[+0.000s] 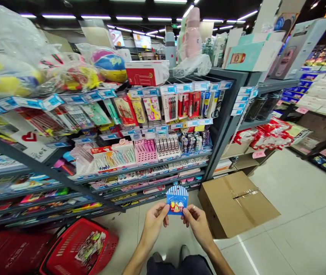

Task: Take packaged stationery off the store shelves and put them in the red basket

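A small blue card pack [177, 200] with a striped top and cartoon figures is held upright in front of me. My left hand [155, 220] pinches its lower left corner, fingers closed on it. My right hand [196, 220] pinches its lower right corner the same way. Both hands hover over the floor, just below the lowest stationery shelf [151, 191].
A grey shelf rack [223, 114] packed with pens, erasers and stationery fills the left and centre. A taped cardboard box [236, 202] sits on the floor to the right of my hands. A red shopping basket [79, 248] with a packet inside lies at lower left. Tiled aisle floor [294, 214] extends right.
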`<state>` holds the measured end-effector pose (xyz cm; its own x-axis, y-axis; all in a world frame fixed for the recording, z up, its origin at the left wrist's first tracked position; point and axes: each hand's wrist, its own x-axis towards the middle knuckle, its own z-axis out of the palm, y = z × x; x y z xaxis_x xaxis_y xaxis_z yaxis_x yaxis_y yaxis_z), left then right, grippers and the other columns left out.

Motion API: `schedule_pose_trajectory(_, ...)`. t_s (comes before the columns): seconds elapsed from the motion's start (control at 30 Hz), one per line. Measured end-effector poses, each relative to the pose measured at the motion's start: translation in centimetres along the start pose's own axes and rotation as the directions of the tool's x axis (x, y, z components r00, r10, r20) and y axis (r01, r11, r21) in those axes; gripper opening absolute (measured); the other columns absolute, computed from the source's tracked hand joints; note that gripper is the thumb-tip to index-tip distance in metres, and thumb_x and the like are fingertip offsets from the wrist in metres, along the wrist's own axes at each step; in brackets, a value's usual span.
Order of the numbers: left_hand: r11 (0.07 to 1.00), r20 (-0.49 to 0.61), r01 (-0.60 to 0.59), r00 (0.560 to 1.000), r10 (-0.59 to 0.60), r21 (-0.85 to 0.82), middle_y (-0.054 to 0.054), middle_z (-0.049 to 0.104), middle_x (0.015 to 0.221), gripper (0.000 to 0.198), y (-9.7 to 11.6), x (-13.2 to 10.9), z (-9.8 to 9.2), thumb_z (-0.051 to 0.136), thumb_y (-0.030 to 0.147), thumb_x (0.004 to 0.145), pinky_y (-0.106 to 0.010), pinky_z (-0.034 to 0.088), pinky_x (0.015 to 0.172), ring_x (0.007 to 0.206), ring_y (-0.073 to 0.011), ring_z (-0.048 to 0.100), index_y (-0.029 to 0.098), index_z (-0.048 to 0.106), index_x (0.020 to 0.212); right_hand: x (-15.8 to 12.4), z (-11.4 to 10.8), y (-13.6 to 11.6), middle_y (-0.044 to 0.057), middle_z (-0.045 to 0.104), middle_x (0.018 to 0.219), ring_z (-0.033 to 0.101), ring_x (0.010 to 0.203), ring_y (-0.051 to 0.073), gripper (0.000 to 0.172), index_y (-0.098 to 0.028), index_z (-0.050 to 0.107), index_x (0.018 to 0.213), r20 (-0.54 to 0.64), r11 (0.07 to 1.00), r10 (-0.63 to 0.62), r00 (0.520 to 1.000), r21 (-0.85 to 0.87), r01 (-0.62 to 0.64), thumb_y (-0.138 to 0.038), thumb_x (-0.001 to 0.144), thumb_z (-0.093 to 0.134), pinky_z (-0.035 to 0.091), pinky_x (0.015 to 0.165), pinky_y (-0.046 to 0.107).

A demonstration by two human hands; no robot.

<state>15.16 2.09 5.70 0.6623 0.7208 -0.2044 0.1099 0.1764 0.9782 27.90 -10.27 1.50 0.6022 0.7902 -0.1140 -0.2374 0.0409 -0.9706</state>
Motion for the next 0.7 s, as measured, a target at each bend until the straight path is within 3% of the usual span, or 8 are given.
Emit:
schedule_pose_trajectory(0.17,0.996,0.012,-0.003,1.0,0.002,0.094,0.005,0.051,0.042,0.049,0.5,1.5,2.3,0.068,0.063,0.083,-0.019,0.033,0.045,0.037,-0.007,0.041,0.014,0.065,0.085,0.8,-2.0,-0.7,0.003,0.066,0.07,0.054,0.06,0.012,0.041,-0.017,0.066,0.079,-0.073,0.999,-0.047,0.996,0.023,0.049,-0.057,0.088,0.068,0.042,0.056,0.024)
schedule_pose_trajectory(0.3,0.993,-0.003,0.005,1.0,-0.005,0.12,0.009,0.043,0.038,0.051,0.8,1.2,2.6,0.066,0.064,0.083,-0.018,0.021,0.035,0.03,-0.0056,0.029,0.015,0.065,0.09,1.1,-2.3,-1.5,0.003,0.066,0.068,0.054,0.058,0.012,0.041,-0.017,0.067,0.079,-0.07,0.998,-0.056,0.996,0.015,0.058,-0.058,0.086,0.07,0.043,0.055,0.025)
schedule_pose_trajectory(0.43,0.996,-0.071,0.0,0.997,0.006,0.089,0.01,0.039,0.041,0.05,0.5,0.0,1.0,0.067,0.065,0.082,-0.017,0.02,0.033,0.032,-0.0048,0.025,0.015,0.064,0.089,1.0,-0.8,-1.3,0.003,0.067,0.069,0.055,0.059,0.013,0.04,-0.017,0.068,0.08,-0.004,0.999,-0.045,0.999,0.021,0.045,-0.057,0.084,0.072,0.044,0.055,0.025)
schedule_pose_trajectory(0.7,0.992,-0.292,0.106,0.949,-0.121,-0.068,0.013,0.031,0.041,0.055,-1.7,-3.9,-4.8,0.069,0.068,0.079,-0.016,0.014,0.034,0.036,-0.0035,0.017,0.014,0.064,0.089,0.9,5.3,1.1,0.003,0.066,0.069,0.055,0.06,0.012,0.039,-0.017,0.068,0.08,0.198,0.998,0.062,0.978,0.016,-0.067,-0.056,0.085,0.073,0.044,0.057,0.026)
